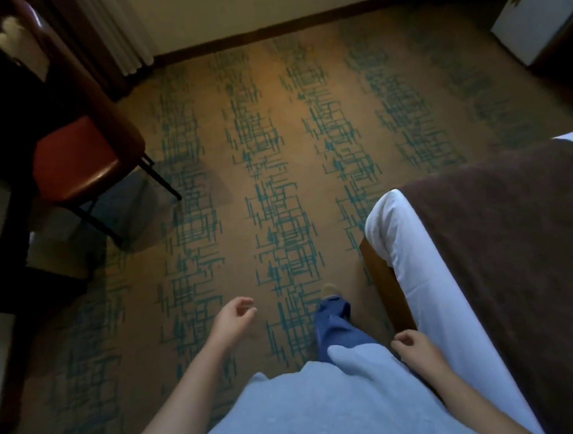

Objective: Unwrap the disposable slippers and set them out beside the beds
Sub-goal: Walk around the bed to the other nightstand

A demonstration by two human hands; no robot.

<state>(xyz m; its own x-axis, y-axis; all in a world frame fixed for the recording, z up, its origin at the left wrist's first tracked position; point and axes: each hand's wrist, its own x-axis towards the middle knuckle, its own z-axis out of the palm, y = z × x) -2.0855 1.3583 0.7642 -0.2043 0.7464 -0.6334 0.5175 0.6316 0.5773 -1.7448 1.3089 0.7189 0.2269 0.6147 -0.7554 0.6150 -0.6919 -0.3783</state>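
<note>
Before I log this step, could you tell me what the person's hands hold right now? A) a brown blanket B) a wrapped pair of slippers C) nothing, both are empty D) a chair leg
C: the left hand and right hand both hang loosely curled over the carpet, holding nothing.

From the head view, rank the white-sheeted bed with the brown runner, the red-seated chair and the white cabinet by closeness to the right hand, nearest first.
1. The white-sheeted bed with the brown runner, right beside the right hand.
2. The red-seated chair, across the carpet on the left.
3. The white cabinet, in the far right corner.
</note>
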